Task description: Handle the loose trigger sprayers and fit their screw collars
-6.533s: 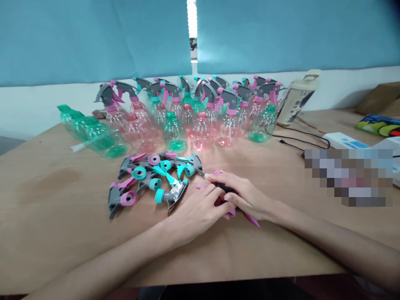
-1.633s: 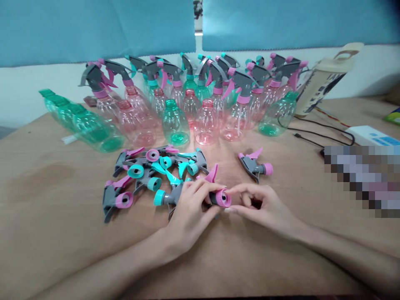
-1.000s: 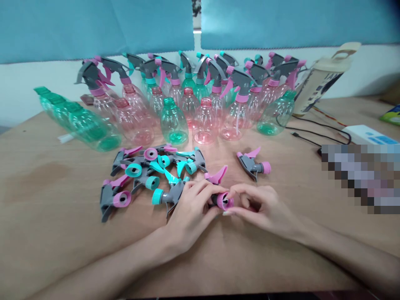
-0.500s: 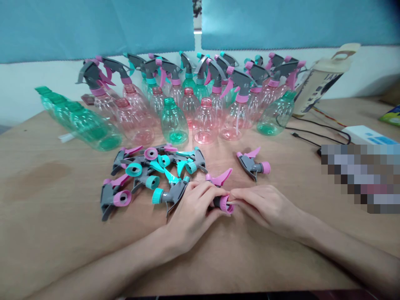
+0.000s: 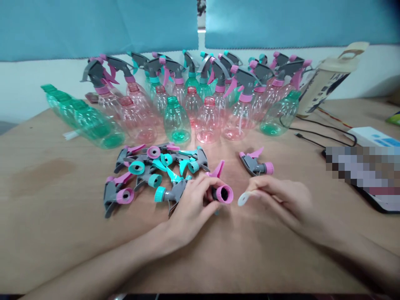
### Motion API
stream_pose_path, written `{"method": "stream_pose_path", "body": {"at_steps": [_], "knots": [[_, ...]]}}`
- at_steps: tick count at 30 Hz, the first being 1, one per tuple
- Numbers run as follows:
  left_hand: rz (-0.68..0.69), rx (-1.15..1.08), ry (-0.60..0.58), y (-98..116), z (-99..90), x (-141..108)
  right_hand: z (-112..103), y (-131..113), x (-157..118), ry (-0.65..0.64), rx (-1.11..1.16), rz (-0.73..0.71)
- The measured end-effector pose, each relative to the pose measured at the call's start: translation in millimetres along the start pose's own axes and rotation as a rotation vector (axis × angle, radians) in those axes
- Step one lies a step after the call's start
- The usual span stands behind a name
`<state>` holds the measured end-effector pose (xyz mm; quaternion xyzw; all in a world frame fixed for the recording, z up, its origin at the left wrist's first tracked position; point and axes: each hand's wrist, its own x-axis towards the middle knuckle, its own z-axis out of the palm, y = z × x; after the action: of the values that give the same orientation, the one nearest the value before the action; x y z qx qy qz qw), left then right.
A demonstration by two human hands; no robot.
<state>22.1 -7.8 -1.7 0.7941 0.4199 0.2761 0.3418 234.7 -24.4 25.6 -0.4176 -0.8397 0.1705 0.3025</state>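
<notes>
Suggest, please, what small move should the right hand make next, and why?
I would probably have the right hand lay the pale washer flat on the bare tabletop in front. It is outside the pink collar, pinched only at its edge, and so could slip. The left hand holds the spray head steady, so it can wait.

Spray head (image 5: 224, 194) — grey, with pink collar
</notes>
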Motion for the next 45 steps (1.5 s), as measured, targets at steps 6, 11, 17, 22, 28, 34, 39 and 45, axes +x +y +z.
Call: {"method": "stream_pose_path", "body": {"at_steps": [6, 11, 17, 22, 28, 34, 39, 45], "knots": [[0.008, -0.038, 0.006, -0.7, 1.5, -0.6, 12.3, 4.4, -4.2, 0.171, -0.116, -0.148], [0.000, -0.081, -0.008, -0.4, 2.4, -1.4, 27.1, 10.7, -8.6, 0.247, -0.166, -0.265], [0.018, -0.085, 0.020, -2.6, 2.9, -1.6, 32.1, 12.7, -10.1, 0.221, -0.137, -0.292], [0.030, -0.081, 0.016, -2.8, 2.8, -1.2, 28.7, 3.3, -5.6, 0.182, 0.026, -0.196], [0.045, -0.058, 0.020, -1.6, 1.3, -0.6, 20.6, -1.2, -2.7, 0.085, 0.189, 0.042], [0.029, -0.054, 0.008, -0.5, 0.5, -1.5, 20.0, 5.2, -0.7, 0.061, 0.238, 0.133], [0.043, -0.003, 0.006, -2.1, -0.1, -1.9, 21.8, 10.0, 1.2, -0.110, 0.275, 0.153], [0.052, 0.013, 0.013, -2.2, -0.1, -2.0, 19.6, 10.9, -0.4, -0.150, 0.258, 0.156]]}}
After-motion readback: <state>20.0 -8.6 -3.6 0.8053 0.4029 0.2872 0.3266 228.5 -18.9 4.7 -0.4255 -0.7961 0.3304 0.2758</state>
